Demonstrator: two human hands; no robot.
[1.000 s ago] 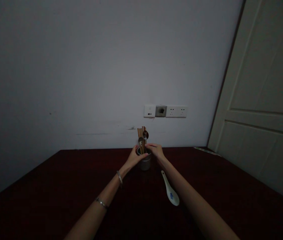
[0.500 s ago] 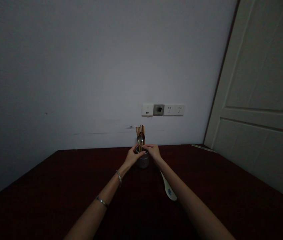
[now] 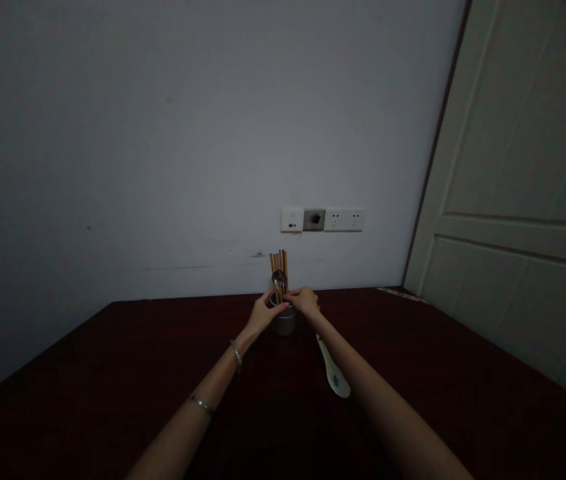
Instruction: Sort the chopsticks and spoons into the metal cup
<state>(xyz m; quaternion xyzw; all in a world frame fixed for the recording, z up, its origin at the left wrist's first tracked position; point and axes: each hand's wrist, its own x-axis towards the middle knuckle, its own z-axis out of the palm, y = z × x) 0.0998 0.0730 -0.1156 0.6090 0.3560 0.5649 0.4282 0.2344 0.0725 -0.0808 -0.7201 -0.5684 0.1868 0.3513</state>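
Several chopsticks [image 3: 272,261] and at least one metal spoon [image 3: 278,275], bowl up, stand in a grey cup [image 3: 285,326]. The left hand [image 3: 261,315] is curled around the cup's left side, thumb across the near rim. The right hand [image 3: 305,301] is at the cup's right, fingertips drawn together at its mouth, close to the left thumb; I cannot tell whether they grip a handle. In front of the cup, to its right, lies a white spoon [image 3: 333,371] with a blue mark, partly hidden by the right forearm. Under the cup is a dark red table [image 3: 163,353]; behind and above it, socket plates [image 3: 343,220] on a wall [image 3: 187,133]; far right of it, a door [image 3: 517,167].
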